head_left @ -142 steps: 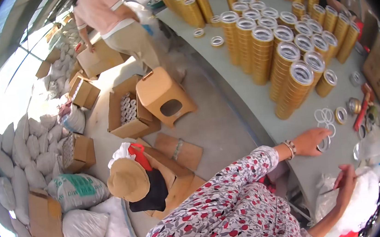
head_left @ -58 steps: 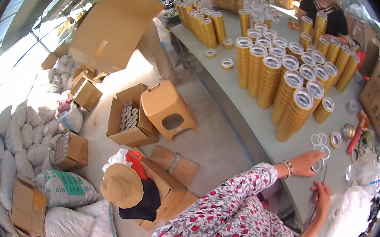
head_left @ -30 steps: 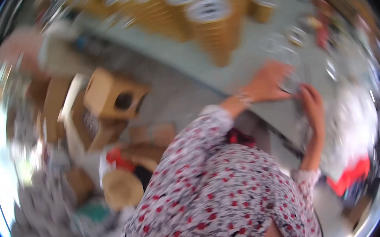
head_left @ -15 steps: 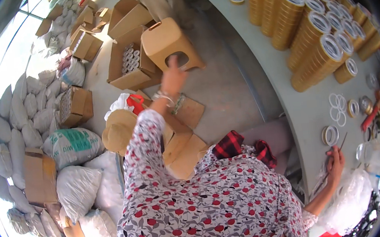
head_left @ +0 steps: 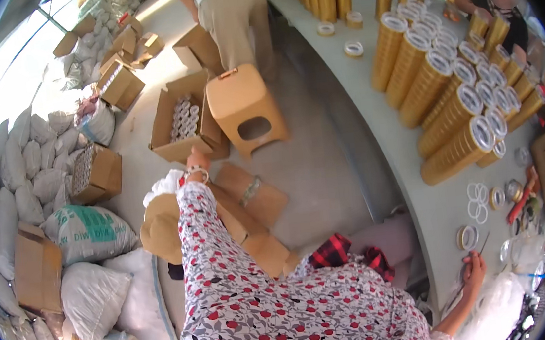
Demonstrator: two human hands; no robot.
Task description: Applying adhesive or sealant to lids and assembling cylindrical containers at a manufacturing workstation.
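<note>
My left arm reaches forward over the floor. My left hand (head_left: 197,162) is in the air in front of an open cardboard box (head_left: 163,151), at least one finger stretched out, with nothing seen in it. Several tape rolls (head_left: 185,119) stand in that box. At the table, my right hand (head_left: 474,271) is closed on a thin dark pointed tool (head_left: 485,241) whose exact kind is not clear. Just beyond its fingers lies a single tape roll (head_left: 467,238). White rings (head_left: 477,203) lie flat farther up the table.
A tan plastic stool (head_left: 245,103) stands beside the box, with a person (head_left: 233,15) behind it. Tall stacks of tape rolls (head_left: 452,144) fill the table (head_left: 372,106). White sacks (head_left: 97,298) line the left. Another person (head_left: 500,0) is across the table.
My left hand has drawn back and left from the stool toward the box. My view has shifted, showing more of both people. The right hand still grips the thin tool.
</note>
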